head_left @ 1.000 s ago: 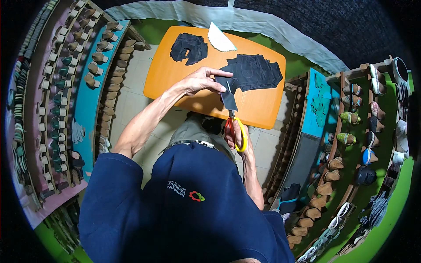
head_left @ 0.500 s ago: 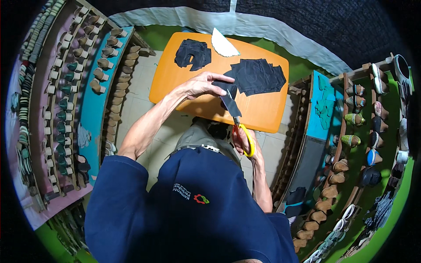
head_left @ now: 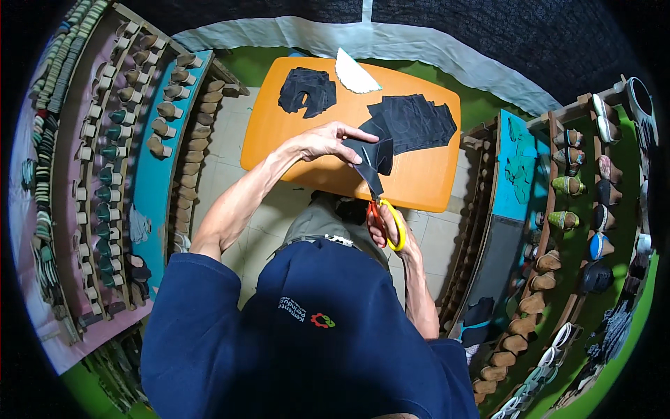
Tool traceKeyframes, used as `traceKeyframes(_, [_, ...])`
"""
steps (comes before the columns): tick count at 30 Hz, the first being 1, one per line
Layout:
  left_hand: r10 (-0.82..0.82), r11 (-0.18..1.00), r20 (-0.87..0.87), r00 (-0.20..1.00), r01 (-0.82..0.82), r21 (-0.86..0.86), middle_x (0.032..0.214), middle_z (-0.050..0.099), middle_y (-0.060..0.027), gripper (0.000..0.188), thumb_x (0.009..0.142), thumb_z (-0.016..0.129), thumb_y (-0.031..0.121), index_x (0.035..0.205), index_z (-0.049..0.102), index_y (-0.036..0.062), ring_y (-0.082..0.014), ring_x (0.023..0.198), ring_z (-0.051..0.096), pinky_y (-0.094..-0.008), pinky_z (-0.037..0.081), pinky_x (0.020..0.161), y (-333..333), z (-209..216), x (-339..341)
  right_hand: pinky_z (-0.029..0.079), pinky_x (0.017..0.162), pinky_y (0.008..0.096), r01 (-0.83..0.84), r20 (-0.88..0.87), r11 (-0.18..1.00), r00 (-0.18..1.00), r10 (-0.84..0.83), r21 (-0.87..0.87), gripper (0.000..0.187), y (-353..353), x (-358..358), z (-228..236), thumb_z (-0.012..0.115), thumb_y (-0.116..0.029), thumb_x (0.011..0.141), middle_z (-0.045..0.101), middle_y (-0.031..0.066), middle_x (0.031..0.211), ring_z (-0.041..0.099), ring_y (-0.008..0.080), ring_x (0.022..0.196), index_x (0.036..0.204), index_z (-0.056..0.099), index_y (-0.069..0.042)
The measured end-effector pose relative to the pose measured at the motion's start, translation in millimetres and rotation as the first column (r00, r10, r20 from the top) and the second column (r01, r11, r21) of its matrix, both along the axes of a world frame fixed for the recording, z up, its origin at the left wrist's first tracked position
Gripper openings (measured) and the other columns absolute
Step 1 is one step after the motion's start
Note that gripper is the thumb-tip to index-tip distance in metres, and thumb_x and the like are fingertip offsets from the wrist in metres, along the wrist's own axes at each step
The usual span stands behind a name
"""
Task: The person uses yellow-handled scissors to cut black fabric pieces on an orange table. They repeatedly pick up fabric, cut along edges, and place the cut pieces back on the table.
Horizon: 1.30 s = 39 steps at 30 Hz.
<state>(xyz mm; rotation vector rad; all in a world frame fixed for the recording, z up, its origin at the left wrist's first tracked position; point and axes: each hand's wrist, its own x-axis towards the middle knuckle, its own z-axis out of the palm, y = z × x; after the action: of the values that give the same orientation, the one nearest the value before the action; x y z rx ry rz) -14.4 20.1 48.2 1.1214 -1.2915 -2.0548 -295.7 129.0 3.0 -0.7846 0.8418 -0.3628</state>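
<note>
Over the near part of the orange table, my left hand (head_left: 328, 142) pinches a piece of black material (head_left: 380, 155) between thumb and fingers. My right hand (head_left: 384, 229) grips scissors (head_left: 395, 225) with yellow and red-orange handles, just past the table's near edge. Their blades point up and away, with the black piece between them and a narrow strip (head_left: 370, 179) hanging along the cut. Right of the left hand lies a pile of black cut pieces (head_left: 419, 124). A second black pile (head_left: 307, 91), with a curved notch, lies at the far left of the table.
A white half-round piece (head_left: 354, 73) lies at the far edge of the orange table (head_left: 272, 150). Shelves of shoe lasts (head_left: 159, 137) stand on the left. On the right are racks with lasts and shoes (head_left: 564, 220) and a blue board (head_left: 511, 167) bearing green scraps.
The scissor handles have spread apart, showing the red-orange one. The black piece has turned and shifted slightly right in my left hand. The whole view has tilted a little.
</note>
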Motion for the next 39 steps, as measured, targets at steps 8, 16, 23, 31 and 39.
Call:
traceKeyframes(8, [0.055, 0.998, -0.013, 0.998, -0.055, -0.005, 0.105, 0.072, -0.0057, 0.058, 0.082, 0.075, -0.001, 0.137, 0.059, 0.0063, -0.0097, 0.09, 0.067, -0.024, 0.056, 0.085, 1.7, -8.4, -0.6, 0.034, 0.039, 0.0224, 0.06, -0.071, 0.998, 0.996, -0.059, 0.014, 0.056, 1.1, 4.4, 4.6, 0.052, -0.062, 0.096, 0.043, -0.0017, 0.059, 0.041, 0.0067, 0.044, 0.085, 0.052, -0.006])
traceKeyframes(16, [0.108, 0.994, -0.036, 0.994, -0.108, -0.007, 0.108, 0.071, -0.0038, 0.057, 0.082, 0.074, -0.001, 0.136, 0.059, 0.0062, -0.0074, 0.092, 0.065, -0.0215, 0.052, 0.088, 2.2, -14.6, 1.2, 0.032, 0.038, 0.0216, 0.079, -0.106, 0.997, 0.991, -0.08, -0.014, 0.056, 1.5, 4.7, 7.8, 0.053, -0.062, 0.095, 0.042, -0.0028, 0.059, 0.04, 0.0058, 0.044, 0.082, 0.05, -0.008])
traceKeyframes(23, [0.198, 0.978, 0.03, 0.98, -0.196, -0.07, 0.079, 0.05, 0.007, 0.064, 0.077, 0.081, 0.006, 0.137, 0.059, 0.007, -0.0019, 0.068, 0.043, -0.0194, 0.035, 0.064, 9.5, -28.0, 0.5, 0.033, 0.037, 0.0216, 0.103, -0.106, 0.995, 0.989, -0.104, -0.011, 0.057, 1.2, 5.1, 7.6, 0.054, -0.062, 0.095, 0.042, -0.003, 0.059, 0.04, 0.0056, 0.044, 0.08, 0.05, -0.007])
traceKeyframes(31, [0.334, 0.942, -0.032, 0.942, -0.333, 0.038, 0.074, 0.055, 0.0078, 0.058, 0.081, 0.078, 0.007, 0.136, 0.06, 0.0072, -0.0002, 0.063, 0.045, -0.0176, 0.036, 0.058, 17.2, -26.6, -12.1, 0.028, 0.036, 0.0228, 0.095, -0.129, 0.994, 0.987, -0.101, -0.055, 0.062, 4.1, 8.2, 7.0, 0.046, -0.065, 0.097, 0.039, -0.0024, 0.055, 0.035, 0.0062, 0.041, 0.082, 0.05, -0.005])
traceKeyframes(39, [0.24, 0.97, -0.017, 0.971, -0.24, 0.032, 0.089, 0.069, 0.0027, 0.054, 0.084, 0.072, 0.001, 0.136, 0.061, 0.0092, -0.0026, 0.076, 0.06, -0.0179, 0.048, 0.072, 20.1, -26.2, -7.3, 0.033, 0.036, 0.0233, 0.078, -0.131, 0.997, 0.989, -0.075, 0.018, 0.054, 7.7, 2.7, -6.2, 0.054, -0.059, 0.096, 0.043, -0.002, 0.055, 0.04, 0.0068, 0.04, 0.077, 0.05, -0.009])
